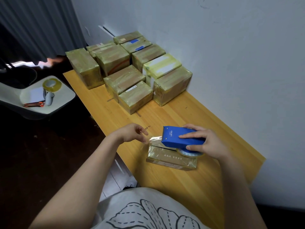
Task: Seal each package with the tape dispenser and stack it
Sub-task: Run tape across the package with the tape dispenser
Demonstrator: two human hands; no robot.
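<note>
Your R hand (206, 142): grip wrapped round tape dispenser (179, 136), sitting on package (171, 160), near end of counter (219, 126). L hand (132, 133) pinches tape end (153, 138) at pkg's left edge. Pkg long axis left-right, so run dispenser rightward. Sealed stack (132, 71) far.

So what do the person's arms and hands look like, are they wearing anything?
Both arms are bare, with no sleeves showing. The left hand and right hand have no gloves, rings or watch. The shirt is pale with a black shell drawing.
</note>
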